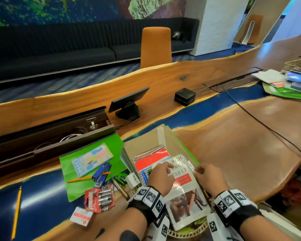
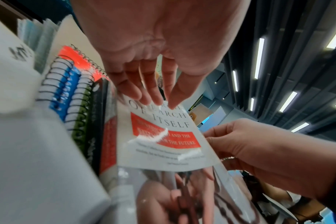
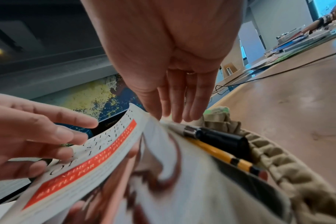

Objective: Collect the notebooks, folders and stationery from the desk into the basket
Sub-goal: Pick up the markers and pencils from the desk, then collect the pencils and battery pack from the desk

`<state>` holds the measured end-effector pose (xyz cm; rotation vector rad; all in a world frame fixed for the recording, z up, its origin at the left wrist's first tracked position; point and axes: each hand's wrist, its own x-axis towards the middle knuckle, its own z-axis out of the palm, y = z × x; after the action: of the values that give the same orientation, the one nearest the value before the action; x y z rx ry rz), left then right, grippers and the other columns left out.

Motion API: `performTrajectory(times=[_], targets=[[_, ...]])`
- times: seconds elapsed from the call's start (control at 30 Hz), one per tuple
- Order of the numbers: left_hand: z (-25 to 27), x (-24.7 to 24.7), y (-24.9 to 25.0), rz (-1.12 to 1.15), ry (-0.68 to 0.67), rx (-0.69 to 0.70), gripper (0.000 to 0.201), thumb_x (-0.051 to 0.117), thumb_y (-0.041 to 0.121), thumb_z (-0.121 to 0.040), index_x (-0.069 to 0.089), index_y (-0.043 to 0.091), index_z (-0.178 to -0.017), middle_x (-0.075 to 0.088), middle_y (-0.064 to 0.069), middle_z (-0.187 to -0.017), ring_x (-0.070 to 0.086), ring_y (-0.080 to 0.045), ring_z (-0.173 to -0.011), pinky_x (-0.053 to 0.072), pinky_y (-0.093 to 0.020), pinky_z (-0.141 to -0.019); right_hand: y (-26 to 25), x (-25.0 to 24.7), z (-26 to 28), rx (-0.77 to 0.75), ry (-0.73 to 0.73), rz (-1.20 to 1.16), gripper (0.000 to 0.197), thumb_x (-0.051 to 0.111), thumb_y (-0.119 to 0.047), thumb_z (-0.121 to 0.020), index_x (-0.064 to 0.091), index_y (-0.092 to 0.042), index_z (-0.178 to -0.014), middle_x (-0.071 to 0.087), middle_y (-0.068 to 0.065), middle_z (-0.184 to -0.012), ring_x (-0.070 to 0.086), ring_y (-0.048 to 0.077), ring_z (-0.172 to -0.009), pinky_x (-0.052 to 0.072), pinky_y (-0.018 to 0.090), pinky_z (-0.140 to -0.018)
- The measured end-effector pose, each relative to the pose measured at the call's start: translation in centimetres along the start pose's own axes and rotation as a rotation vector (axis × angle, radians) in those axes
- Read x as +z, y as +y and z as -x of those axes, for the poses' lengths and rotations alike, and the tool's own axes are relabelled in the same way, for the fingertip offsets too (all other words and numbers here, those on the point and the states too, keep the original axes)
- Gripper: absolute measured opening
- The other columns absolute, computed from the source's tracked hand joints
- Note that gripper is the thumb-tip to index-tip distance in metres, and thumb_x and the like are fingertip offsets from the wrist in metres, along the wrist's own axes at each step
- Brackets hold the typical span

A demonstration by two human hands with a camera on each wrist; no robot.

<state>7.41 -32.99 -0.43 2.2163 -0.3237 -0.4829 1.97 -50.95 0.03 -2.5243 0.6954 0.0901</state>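
**Both hands on a paperback leaning in the basket**

From the head camera I see a long wooden desk (image 1: 250, 136) with a blue resin strip. At its near edge sits a woven basket (image 1: 188, 230), its rim only partly in view beneath the wrists. A white paperback (image 1: 184, 193) with a red band on its cover leans in the basket, in front of a red spiral notebook (image 1: 151, 158) and tan and green folders (image 1: 163, 136) standing behind it.

My left hand (image 1: 161, 176) rests on the paperback's cover, fingers straight and slightly spread, fingertips (image 2: 153, 97) touching the printed title. My right hand (image 1: 208, 177) is at the book's right edge, fingers straight and close together; I cannot tell whether the thumb pinches the cover. Beside the book, inside the basket, lie a yellow pencil (image 3: 220, 156) and a black-capped marker (image 3: 219, 137).

Still on the desk to the left: a green folder (image 1: 87, 173), a blue stapler (image 1: 101, 173), a battery pack (image 1: 101, 197) and another pencil (image 1: 16, 213).
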Motion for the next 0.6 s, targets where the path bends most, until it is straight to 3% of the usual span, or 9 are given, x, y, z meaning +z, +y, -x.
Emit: performTrajectory(times=[0.1,0.2,0.27,0.33,0.43,0.53,0.6], targets=[[0.7,-0.9,-0.4,0.077,-0.009,-0.02,0.033,0.054,0.004,-0.086,0.063,0.026,-0.11,0.056,0.007,-0.098,0.055,-0.013,-0.082,0.051,-0.029,-0.073,-0.6,-0.3,0.0,0.006,-0.042,0.035,0.014,0.066,-0.031,-0.089,0.076,-0.022,-0.09,0.07,-0.007,-0.078,0.058,0.002,-0.062,0.041,0.013,-0.049],[1.9,-2.1,-1.3,0.12,0.006,-0.001,0.032,0.052,0.005,-0.087,0.064,0.028,-0.106,0.058,0.009,-0.091,0.058,-0.014,-0.077,0.053,-0.033,-0.075,-2.3,-0.9,0.1,-0.028,0.04,0.037,0.017,0.064,-0.029,-0.089,0.076,-0.022,-0.098,0.074,0.002,-0.085,0.06,0.015,-0.063,0.04,0.02,-0.05],[2.9,-3.0,-2.2,0.137,0.023,0.009,0.029,0.05,0.007,-0.088,0.065,0.027,-0.104,0.063,0.005,-0.087,0.062,-0.021,-0.08,0.054,-0.037,-0.078,-4.2,-1.0,0.6,-0.136,0.142,0.032,0.019,0.064,-0.026,-0.09,0.075,-0.019,-0.104,0.074,0.006,-0.097,0.064,0.023,-0.079,0.044,0.024,-0.062],[4.0,-3.9,-3.4,0.157,0.062,-0.006,0.028,0.048,0.009,-0.089,0.065,0.029,-0.1,0.067,-0.001,-0.087,0.064,-0.025,-0.081,0.053,-0.037,-0.076,-6.5,-0.7,1.5,-0.237,0.19,-0.049,0.017,0.065,-0.024,-0.09,0.074,-0.019,-0.103,0.072,0.005,-0.097,0.063,0.024,-0.09,0.045,0.031,-0.075],[5.8,-5.0,-6.0,0.18,0.129,-0.046,0.028,0.049,0.009,-0.09,0.064,0.031,-0.096,0.061,0.004,-0.079,0.059,-0.021,-0.072,0.051,-0.032,-0.07,-10.0,1.3,3.3,-0.332,0.116,-0.18,0.011,0.065,-0.024,-0.089,0.074,-0.022,-0.095,0.071,-0.002,-0.087,0.063,0.016,-0.084,0.047,0.03,-0.076],[7.9,-6.2,-9.6,0.168,0.199,-0.119,0.025,0.052,0.01,-0.089,0.068,0.026,-0.099,0.06,0.012,-0.081,0.057,-0.011,-0.076,0.047,-0.026,-0.071,-13.1,4.6,5.5,-0.428,-0.027,-0.207,0.01,0.066,-0.022,-0.088,0.075,-0.021,-0.092,0.072,-0.003,-0.083,0.064,0.014,-0.079,0.049,0.03,-0.076],[9.5,-7.2,-12.2,0.169,0.223,-0.182,0.021,0.054,0.012,-0.089,0.066,0.027,-0.095,0.062,0.012,-0.082,0.059,-0.011,-0.08,0.046,-0.024,-0.071,-15.0,6.9,7.0,-0.486,-0.13,-0.175,0.01,0.067,-0.021,-0.087,0.076,-0.021,-0.092,0.073,-0.004,-0.084,0.065,0.013,-0.08,0.05,0.027,-0.076]])
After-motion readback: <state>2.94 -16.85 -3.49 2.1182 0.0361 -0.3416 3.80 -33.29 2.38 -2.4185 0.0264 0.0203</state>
